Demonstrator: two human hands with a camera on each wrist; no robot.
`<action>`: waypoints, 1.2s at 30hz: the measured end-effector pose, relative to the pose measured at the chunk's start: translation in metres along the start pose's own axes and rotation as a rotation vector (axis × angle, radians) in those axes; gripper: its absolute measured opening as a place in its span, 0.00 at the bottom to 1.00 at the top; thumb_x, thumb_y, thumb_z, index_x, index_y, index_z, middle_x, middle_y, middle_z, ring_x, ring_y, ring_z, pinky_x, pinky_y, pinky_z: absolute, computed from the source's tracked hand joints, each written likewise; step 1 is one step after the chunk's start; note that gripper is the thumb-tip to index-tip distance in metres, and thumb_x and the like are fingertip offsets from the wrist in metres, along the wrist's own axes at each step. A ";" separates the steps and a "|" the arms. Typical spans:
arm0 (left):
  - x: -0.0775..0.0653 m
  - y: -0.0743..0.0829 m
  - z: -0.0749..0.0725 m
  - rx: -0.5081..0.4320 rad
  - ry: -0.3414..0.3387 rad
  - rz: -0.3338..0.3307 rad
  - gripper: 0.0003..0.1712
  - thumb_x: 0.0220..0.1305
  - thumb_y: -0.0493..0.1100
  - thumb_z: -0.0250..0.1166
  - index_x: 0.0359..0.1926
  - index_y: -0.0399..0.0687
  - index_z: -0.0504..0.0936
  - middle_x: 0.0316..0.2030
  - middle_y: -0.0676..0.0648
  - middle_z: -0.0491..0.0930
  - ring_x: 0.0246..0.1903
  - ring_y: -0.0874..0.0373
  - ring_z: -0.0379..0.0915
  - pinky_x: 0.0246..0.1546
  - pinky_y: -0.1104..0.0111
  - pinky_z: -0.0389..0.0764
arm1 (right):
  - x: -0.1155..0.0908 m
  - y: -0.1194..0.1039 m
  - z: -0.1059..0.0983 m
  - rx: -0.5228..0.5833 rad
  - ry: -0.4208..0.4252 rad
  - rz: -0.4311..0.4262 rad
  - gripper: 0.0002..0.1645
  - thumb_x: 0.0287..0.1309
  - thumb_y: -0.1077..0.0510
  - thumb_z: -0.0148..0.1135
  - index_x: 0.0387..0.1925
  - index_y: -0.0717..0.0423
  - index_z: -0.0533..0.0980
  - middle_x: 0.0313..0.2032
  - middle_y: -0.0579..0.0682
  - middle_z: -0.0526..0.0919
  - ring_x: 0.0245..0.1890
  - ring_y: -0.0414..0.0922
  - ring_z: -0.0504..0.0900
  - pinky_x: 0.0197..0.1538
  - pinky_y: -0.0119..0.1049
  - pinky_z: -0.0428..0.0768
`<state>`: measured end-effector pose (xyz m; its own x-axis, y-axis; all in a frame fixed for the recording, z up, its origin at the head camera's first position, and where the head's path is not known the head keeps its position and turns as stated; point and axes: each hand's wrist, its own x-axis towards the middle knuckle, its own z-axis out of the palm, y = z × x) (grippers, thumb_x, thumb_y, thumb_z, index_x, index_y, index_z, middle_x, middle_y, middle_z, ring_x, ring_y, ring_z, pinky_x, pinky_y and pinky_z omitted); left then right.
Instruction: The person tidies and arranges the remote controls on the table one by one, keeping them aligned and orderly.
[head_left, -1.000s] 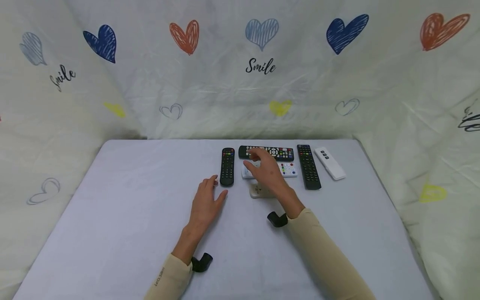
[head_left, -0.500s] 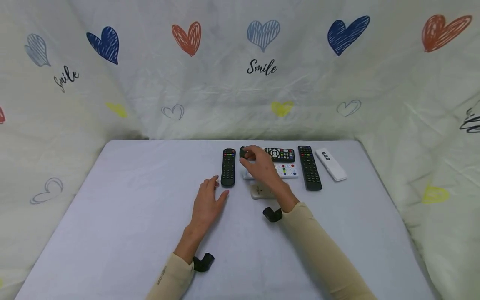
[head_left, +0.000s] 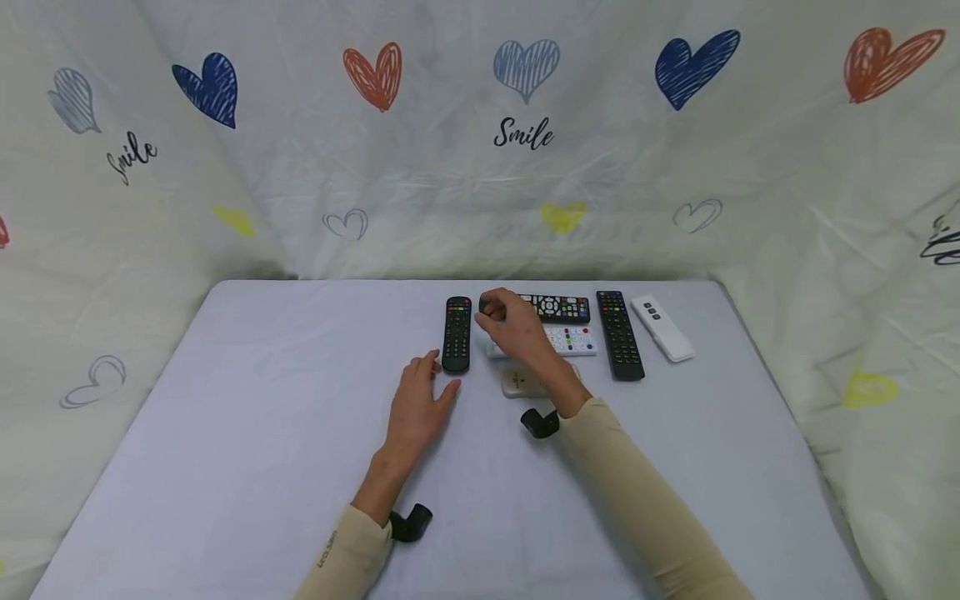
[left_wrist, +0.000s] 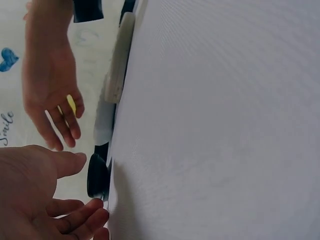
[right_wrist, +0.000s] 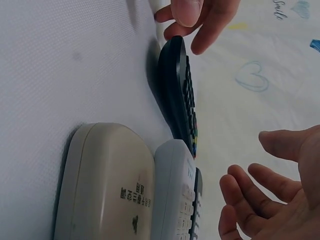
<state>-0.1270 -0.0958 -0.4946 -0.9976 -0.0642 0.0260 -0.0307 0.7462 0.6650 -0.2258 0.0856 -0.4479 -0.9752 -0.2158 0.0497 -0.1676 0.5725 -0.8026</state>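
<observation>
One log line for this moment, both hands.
left hand: no grip, near leftmost black remote | right hand: empty, above white multi-button remote | beige remote: on table

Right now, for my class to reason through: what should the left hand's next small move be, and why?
Probably the left hand should close gently around the near end of the leftmost black remote: its thumb and fingers are spread close to that end but do not grip it, while the right hand hovers empty, clear of that remote.
</observation>
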 end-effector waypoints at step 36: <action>0.004 0.005 0.002 0.031 0.019 0.000 0.37 0.69 0.48 0.71 0.72 0.36 0.70 0.50 0.40 0.80 0.47 0.49 0.75 0.47 0.57 0.80 | 0.025 0.004 0.018 -0.067 -0.032 0.091 0.28 0.73 0.52 0.62 0.70 0.54 0.72 0.53 0.54 0.86 0.54 0.51 0.83 0.57 0.47 0.81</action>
<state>-0.1314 -0.0911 -0.4930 -0.9962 -0.0766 0.0403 -0.0330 0.7666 0.6413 -0.2485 0.0683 -0.4603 -0.9818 -0.1850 -0.0418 -0.0886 0.6425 -0.7612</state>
